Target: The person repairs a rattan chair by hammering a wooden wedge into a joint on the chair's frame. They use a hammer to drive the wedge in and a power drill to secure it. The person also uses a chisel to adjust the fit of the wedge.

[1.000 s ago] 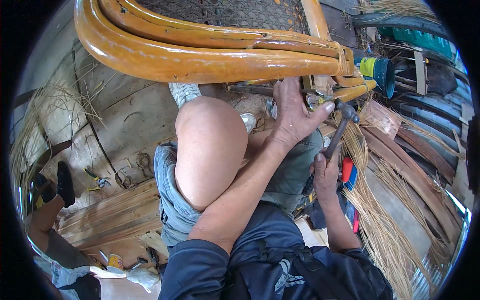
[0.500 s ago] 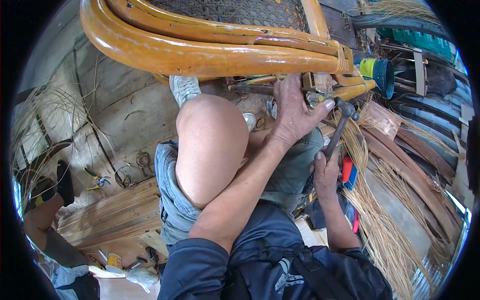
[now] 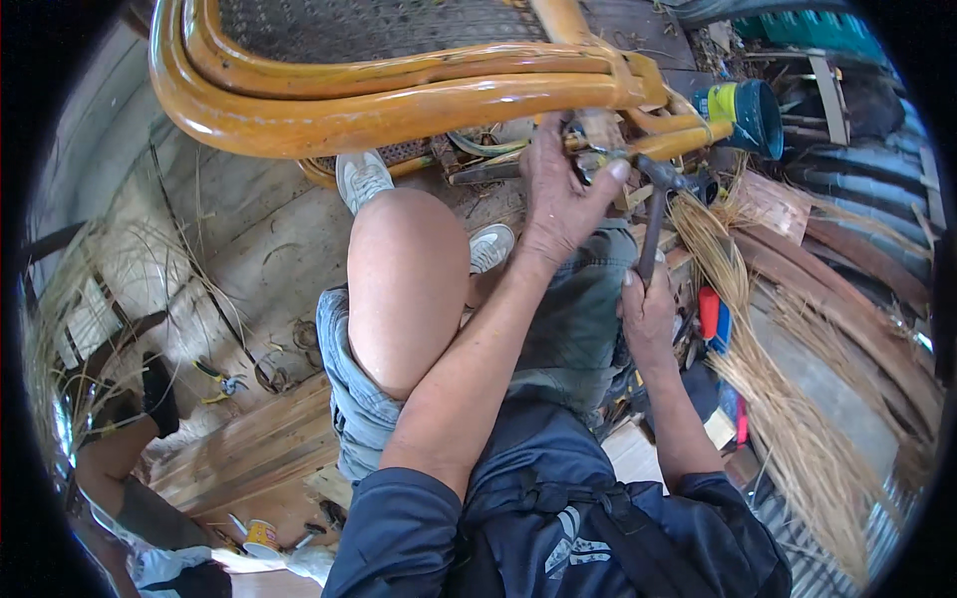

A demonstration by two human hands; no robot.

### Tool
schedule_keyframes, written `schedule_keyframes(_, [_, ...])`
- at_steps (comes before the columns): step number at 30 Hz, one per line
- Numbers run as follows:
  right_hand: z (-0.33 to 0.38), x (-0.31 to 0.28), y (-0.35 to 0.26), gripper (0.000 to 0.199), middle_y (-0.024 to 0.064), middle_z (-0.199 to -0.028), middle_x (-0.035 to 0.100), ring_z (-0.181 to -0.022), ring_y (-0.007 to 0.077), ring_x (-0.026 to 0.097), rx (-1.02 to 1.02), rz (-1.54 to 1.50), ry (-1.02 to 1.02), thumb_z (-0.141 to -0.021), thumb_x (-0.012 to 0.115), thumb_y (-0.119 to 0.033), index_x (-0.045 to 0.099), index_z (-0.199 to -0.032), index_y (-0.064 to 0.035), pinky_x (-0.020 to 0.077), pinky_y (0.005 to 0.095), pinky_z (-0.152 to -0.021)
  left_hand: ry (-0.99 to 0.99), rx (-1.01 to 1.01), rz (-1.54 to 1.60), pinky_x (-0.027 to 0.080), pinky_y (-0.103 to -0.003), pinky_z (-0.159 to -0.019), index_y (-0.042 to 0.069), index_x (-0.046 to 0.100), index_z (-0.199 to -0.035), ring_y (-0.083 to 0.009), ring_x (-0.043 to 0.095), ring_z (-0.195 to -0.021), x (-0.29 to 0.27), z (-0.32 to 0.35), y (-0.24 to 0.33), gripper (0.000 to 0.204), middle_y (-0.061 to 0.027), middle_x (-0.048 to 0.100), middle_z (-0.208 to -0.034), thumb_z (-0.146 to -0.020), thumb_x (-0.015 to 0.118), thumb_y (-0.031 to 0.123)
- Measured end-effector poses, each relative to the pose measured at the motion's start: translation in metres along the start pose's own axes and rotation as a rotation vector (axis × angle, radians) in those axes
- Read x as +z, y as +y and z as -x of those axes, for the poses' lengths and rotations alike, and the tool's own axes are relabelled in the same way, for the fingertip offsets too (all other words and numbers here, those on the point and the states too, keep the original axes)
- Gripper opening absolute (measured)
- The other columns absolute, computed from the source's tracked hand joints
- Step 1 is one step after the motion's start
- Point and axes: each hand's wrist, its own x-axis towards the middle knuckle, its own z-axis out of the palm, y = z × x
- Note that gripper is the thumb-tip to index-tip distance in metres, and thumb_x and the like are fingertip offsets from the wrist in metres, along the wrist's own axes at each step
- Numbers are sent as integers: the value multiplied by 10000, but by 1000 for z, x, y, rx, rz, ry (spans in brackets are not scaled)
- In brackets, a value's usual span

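Note:
A glossy, honey-coloured rattan furniture frame (image 3: 399,105) with bent poles crosses the upper view in front of me. Beneath its right corner, my left hand (image 3: 560,199) has its thumb and fingers curled around a small shiny item at a pale wooden piece (image 3: 601,130). The fingers partly hide that item, so its kind is unclear. My right hand (image 3: 650,314) grips the handle of a hammer (image 3: 654,224), held upright. The hammer's dark metal head is close beside my left thumb, near a thinner yellow pole (image 3: 683,142).
A teal bucket (image 3: 760,120) stands beyond the frame's corner. Bundles of rattan strips (image 3: 788,429) and curved wooden lengths (image 3: 807,269) lie at the right. Pliers (image 3: 219,384) rest on the floor at left, near another person's leg (image 3: 125,468). A yellow tub (image 3: 261,538) sits lower left.
The view has shifted slightly; the frame's right corner now appears higher and further left. Both hands appear a little changed in place, with the hammer head still beside my left thumb.

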Motion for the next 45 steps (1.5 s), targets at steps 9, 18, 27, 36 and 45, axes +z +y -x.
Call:
schedule_keyframes(9, [14, -4, 18, 365, 221, -836, 611, -808, 388, 607, 93, -94, 5, -916, 519, -385, 554, -1038, -43, 456, 436, -694, -14, -147, 172, 348, -308, -992, -57, 302, -1334, -209, 447, -1130, -3, 1, 11, 632, -154, 460, -1242, -835, 619, 165])
schedule_keyframes(18, [58, -49, 156, 358, 184, -787, 592, -735, 316, 571, 175, -62, 348, -913, 530, -376, 584, -939, -23, 451, 387, -696, -109, -196, -23, 324, -289, -992, 8, 290, -1380, -189, 429, -1141, -21, -7, 0, 625, -117, 466, -1258, -923, 512, 372])
schedule_keyframes(27, [150, -69, 278, 350, 191, -931, 641, -883, 343, 619, 617, 101, 469, -896, 550, -339, 613, -1084, -51, 465, 366, -783, -300, -335, -3, 277, -346, -1017, 74, 447, -1281, -192, 432, -1138, -20, -9, 30, 520, -41, 496, -1242, -921, 470, 448])
schedule_keyframes(36, [188, -44, 328, 395, 196, -1030, 637, -978, 352, 608, 703, 50, 494, -890, 553, -328, 597, -1141, -27, 458, 370, -847, -348, -449, 23, 307, -405, -990, 113, 451, -1292, -214, 452, -1140, -23, -13, 44, 598, -28, 520, -1239, -837, 573, 480])
schedule_keyframes(45, [187, -44, 357, 368, 183, -1060, 630, -1009, 354, 585, 667, 128, 415, -868, 567, -293, 595, -1164, -77, 447, 401, -862, -369, -506, 28, 289, -467, -992, 119, 406, -1339, -249, 401, -1200, -22, -16, 52, 611, -46, 466, -1312, -851, 548, 457])
